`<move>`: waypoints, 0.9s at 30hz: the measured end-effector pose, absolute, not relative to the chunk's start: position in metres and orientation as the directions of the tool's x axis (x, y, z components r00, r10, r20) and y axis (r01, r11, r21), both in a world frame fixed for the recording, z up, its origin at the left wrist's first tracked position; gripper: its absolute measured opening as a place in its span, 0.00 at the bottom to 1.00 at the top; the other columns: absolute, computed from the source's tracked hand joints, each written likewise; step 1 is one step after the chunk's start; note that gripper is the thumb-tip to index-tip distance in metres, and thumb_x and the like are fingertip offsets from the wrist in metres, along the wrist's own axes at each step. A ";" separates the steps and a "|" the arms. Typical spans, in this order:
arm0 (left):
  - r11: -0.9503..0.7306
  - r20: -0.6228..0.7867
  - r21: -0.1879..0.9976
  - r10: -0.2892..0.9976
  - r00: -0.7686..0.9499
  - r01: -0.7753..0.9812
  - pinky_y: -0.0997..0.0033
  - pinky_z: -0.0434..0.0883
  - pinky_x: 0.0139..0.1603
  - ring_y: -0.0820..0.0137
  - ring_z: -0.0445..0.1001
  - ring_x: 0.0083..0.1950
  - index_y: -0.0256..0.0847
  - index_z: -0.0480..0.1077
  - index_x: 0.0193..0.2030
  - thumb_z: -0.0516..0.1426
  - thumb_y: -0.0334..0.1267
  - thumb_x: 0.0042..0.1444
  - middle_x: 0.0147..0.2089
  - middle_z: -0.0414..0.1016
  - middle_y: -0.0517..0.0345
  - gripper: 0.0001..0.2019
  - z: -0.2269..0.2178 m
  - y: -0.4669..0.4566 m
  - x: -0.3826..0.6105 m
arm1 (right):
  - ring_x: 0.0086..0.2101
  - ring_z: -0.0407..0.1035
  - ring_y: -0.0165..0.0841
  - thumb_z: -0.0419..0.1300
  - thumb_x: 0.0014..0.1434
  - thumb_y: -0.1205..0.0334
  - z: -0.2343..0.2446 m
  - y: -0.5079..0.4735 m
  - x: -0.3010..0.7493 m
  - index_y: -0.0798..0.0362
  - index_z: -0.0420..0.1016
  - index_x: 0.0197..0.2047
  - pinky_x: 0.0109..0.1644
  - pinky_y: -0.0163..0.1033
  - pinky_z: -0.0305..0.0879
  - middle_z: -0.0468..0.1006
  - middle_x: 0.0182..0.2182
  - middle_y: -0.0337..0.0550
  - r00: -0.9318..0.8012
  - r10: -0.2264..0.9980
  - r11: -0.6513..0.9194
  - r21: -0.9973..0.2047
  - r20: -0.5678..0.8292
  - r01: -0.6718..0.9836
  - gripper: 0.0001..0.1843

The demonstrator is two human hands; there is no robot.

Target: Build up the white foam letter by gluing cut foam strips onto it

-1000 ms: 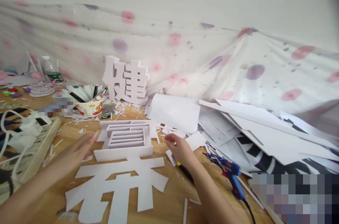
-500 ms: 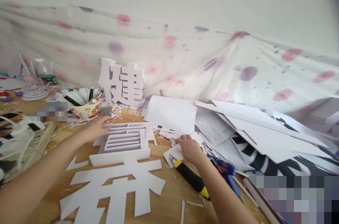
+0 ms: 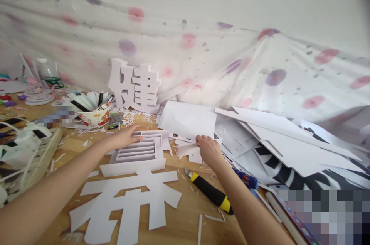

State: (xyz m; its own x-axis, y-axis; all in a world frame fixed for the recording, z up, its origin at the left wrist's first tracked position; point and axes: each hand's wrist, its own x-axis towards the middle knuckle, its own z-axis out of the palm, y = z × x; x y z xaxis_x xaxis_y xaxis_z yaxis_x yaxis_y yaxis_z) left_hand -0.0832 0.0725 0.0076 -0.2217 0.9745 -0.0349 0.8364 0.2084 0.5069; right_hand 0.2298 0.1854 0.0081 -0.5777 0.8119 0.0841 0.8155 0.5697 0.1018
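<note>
My left hand (image 3: 127, 137) reaches over the far-left part of a white foam-board character (image 3: 135, 152) with thin upright walls; its thumb and fingers are apart near the top walls. To the right, my right hand (image 3: 209, 148) has its fingers closed on a white foam-board strip (image 3: 187, 149), tilted up above other offcuts. A flat cut-out character (image 3: 130, 195) lies in front of the walled one. Nearer my right forearm is a yellow and black utility knife (image 3: 209, 191). Partly behind that forearm lies a blue glue gun (image 3: 248, 179).
A finished raised character (image 3: 134, 87) stands against the flowered plastic sheet (image 3: 185, 52). A paper bowl (image 3: 94, 117) holds pens and white strips. White boards (image 3: 289, 141) pile up at right. A power strip (image 3: 43, 160) with cables lies at left. Scraps litter the wooden table.
My left hand has moved right, over the walled character. My right hand has shifted slightly and lifted a white strip from the offcuts. The view has moved a little.
</note>
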 end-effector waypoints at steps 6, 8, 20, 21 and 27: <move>0.190 -0.004 0.518 0.975 -0.220 0.834 0.61 0.62 0.54 0.55 0.67 0.55 0.38 0.66 0.52 0.54 0.59 0.45 0.56 0.68 0.44 0.32 0.004 0.077 -0.082 | 0.40 0.65 0.38 0.46 0.60 0.71 0.011 0.169 0.227 0.51 0.69 0.42 0.44 0.41 0.51 0.74 0.36 0.45 -0.602 0.769 0.604 0.066 0.216 0.794 0.14; 0.166 0.050 0.524 0.973 -0.225 0.835 0.62 0.61 0.55 0.57 0.66 0.55 0.38 0.66 0.52 0.51 0.57 0.49 0.55 0.68 0.45 0.29 0.009 0.074 -0.076 | 0.40 0.65 0.37 0.45 0.61 0.70 0.014 0.163 0.228 0.50 0.69 0.43 0.47 0.41 0.52 0.74 0.36 0.44 -0.632 0.712 0.669 -0.022 0.306 0.743 0.14; -0.094 0.248 0.519 0.968 -0.044 0.850 0.72 0.70 0.39 0.69 0.73 0.40 0.48 0.69 0.46 0.54 0.47 0.53 0.42 0.76 0.60 0.14 0.049 -0.022 -0.024 | 0.36 0.67 0.33 0.48 0.61 0.71 0.017 0.100 0.191 0.53 0.70 0.44 0.40 0.36 0.64 0.74 0.36 0.46 -0.777 0.265 0.957 -0.254 0.570 0.141 0.13; -0.080 0.237 0.503 0.970 -0.048 0.860 0.72 0.70 0.39 0.69 0.74 0.40 0.48 0.71 0.41 0.53 0.47 0.54 0.40 0.76 0.61 0.12 0.045 -0.030 -0.027 | 0.37 0.67 0.33 0.48 0.61 0.70 0.017 0.097 0.189 0.53 0.70 0.45 0.40 0.37 0.64 0.74 0.36 0.46 -0.794 0.259 0.957 -0.258 0.550 0.133 0.13; 0.133 0.219 0.583 0.924 -0.313 0.801 0.79 0.71 0.32 0.68 0.76 0.40 0.51 0.75 0.36 0.56 0.50 0.50 0.40 0.78 0.65 0.11 0.018 -0.077 -0.060 | 0.34 0.69 0.32 0.52 0.59 0.67 0.006 0.105 0.203 0.51 0.71 0.40 0.38 0.36 0.64 0.76 0.35 0.42 -0.830 0.455 0.856 -0.416 0.322 0.307 0.08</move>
State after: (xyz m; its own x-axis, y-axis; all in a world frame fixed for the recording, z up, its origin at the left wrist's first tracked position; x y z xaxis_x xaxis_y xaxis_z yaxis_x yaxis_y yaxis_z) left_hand -0.0595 -0.0768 0.0181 -0.3129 0.9242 0.2188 0.8015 0.1334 0.5829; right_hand 0.2027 0.1051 0.0057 -0.8304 0.4549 0.3218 0.3074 0.8556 -0.4165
